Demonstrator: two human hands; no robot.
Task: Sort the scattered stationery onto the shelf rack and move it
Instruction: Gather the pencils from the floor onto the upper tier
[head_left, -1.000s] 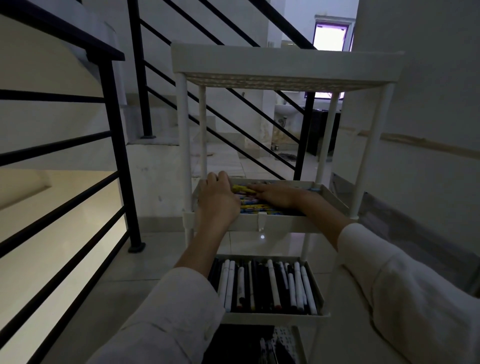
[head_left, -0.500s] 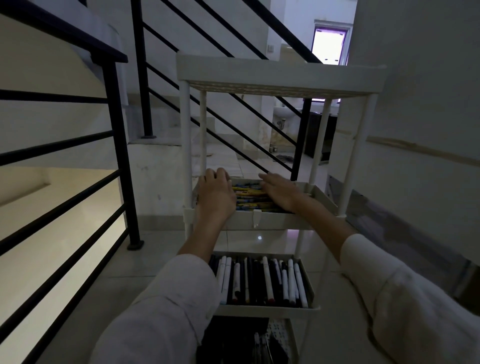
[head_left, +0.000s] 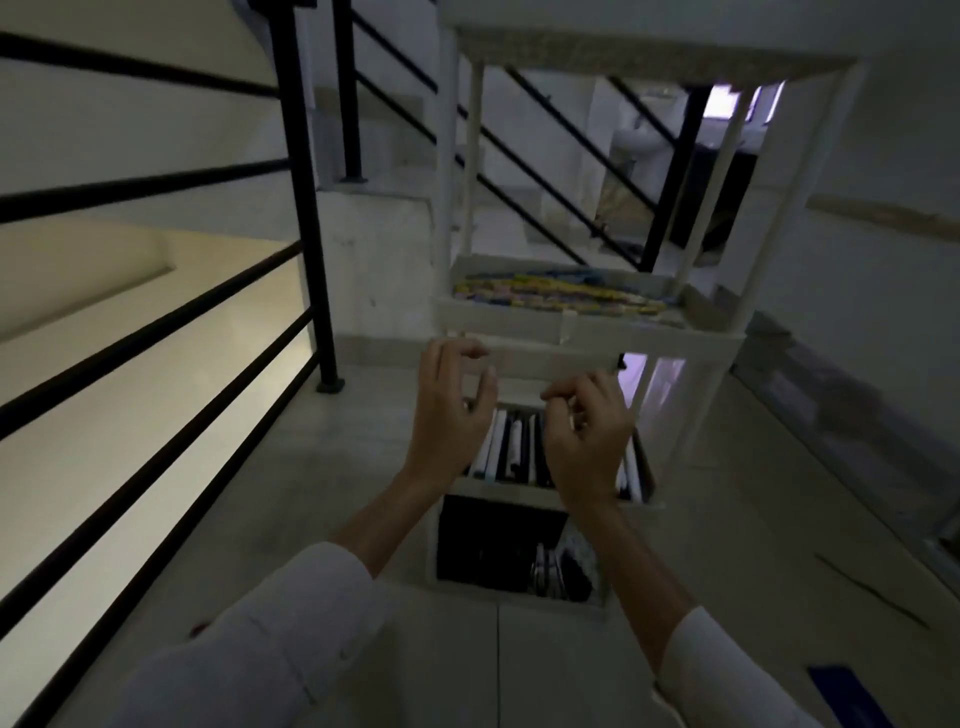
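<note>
A white shelf rack (head_left: 587, 338) stands on the tiled floor in front of me. Its second tray holds colourful pens (head_left: 561, 293) lying side by side. The tray below holds black and white markers (head_left: 511, 444), and the bottom tray (head_left: 498, 545) holds dark items. My left hand (head_left: 449, 415) hovers in front of the second tray's front edge, fingers loosely curled, holding nothing. My right hand (head_left: 587, 436) hovers beside it over the marker tray, fingers loosely curled and empty. Neither hand touches the rack.
A black stair railing (head_left: 301, 197) runs along the left, its post close to the rack. A grey wall (head_left: 883, 260) stands on the right. A dark blue object (head_left: 847, 691) lies on the floor at lower right. Stairs rise behind the rack.
Both hands have come off the colourful pens in the second tray and pulled back toward me. The view has tilted downward, showing the bottom tray.
</note>
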